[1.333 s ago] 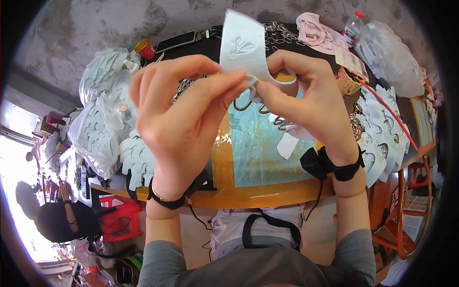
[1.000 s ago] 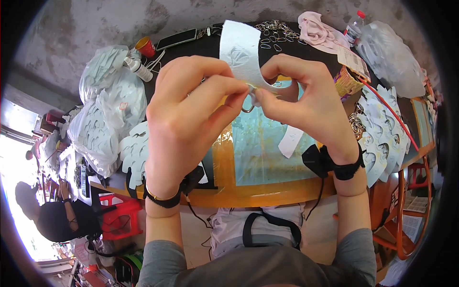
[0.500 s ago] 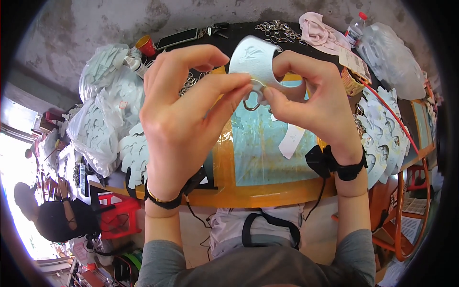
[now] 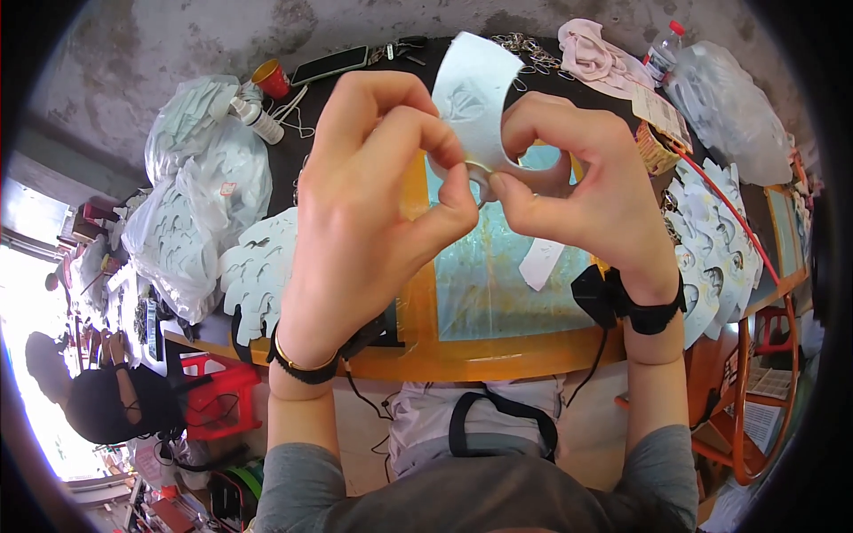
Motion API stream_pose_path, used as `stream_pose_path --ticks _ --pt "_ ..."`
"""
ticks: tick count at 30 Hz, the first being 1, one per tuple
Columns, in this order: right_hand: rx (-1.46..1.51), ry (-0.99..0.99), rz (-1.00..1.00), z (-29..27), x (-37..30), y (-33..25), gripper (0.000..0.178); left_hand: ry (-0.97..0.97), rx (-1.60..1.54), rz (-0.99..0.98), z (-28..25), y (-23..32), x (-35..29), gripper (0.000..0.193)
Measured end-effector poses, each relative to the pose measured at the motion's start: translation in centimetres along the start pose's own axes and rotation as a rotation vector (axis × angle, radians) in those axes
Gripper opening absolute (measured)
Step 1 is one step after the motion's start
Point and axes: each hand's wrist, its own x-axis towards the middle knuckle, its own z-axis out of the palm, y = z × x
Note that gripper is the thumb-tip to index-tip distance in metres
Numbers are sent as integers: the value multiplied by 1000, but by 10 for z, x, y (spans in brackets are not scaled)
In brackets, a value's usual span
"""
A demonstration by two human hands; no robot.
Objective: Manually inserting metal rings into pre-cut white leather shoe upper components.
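Head view. Left hand (image 4: 369,204) raised over the worktop (image 4: 498,360), fingers curled, thumb and forefinger tips close together at the lower end of a white piece (image 4: 477,93); cannot tell whether they grip it or only touch. Right hand (image 4: 586,182) nearly closed on the same piece: thumb at its lower end, forefinger bent round beside it. Piece held up between the hands, upper end standing free toward the far side, curved, faint relief on its face. Small metal ring at its lower end, mostly hidden by fingers.

Below the hands, a blue-green sheet (image 4: 506,306); on it, right of middle, a loose white strip (image 4: 540,264), slanted. Left: clear bag (image 4: 173,240) full of pale cut pieces, more pieces (image 4: 258,266) heaped just right of it. Far left: white bottle (image 4: 258,122), red-orange cup (image 4: 270,80), dark phone (image 4: 330,66). Far side, behind the held piece: metal loops (image 4: 538,58), pink cloth (image 4: 595,58). Far right: bottle with red cap (image 4: 662,55) beside a bulging plastic bag (image 4: 729,115). Right: patterned box (image 4: 656,153), red rod (image 4: 729,210), spread of white cutouts (image 4: 715,258).

Near left, beyond the worktop: red stool (image 4: 222,404), seated co-worker in black (image 4: 120,404).
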Motion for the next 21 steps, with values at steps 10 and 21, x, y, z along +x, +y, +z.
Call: stream_pose_path --ticks 10,21 --pt "184 50 246 -4 1 6 12 76 -942 -541 12 -9 1 24" --pt "291 -19 170 3 0 -1 13 -201 -897 -611 5 -1 -1 25"
